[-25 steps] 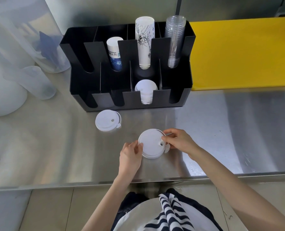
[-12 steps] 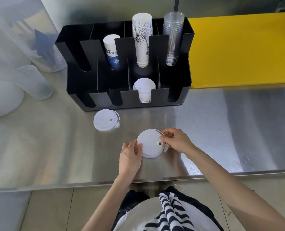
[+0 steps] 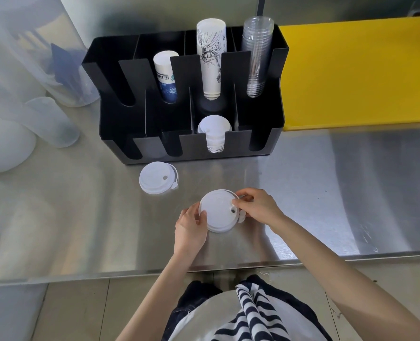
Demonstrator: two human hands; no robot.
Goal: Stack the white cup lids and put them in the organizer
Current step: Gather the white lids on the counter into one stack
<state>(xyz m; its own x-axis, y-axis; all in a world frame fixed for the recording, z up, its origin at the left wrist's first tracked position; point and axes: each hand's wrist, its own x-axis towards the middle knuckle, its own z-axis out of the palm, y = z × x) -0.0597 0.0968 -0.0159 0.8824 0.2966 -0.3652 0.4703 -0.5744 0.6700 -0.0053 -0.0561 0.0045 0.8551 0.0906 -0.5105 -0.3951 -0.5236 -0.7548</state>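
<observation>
Brushed, glossy steel counter point(image 3: 327, 193); matt black plastic organizer point(image 3: 275, 134); smooth white plastic lids point(image 3: 217, 212).

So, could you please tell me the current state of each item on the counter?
Lid stack: flat on counter, gripped at both edges.
Left hand: pinching stack's left rim.
Right hand: pinching stack's right rim.
Loose lid: flat, untouched.
Black organizer: upright, partly filled.
Clear cups: nested, upright.
</observation>
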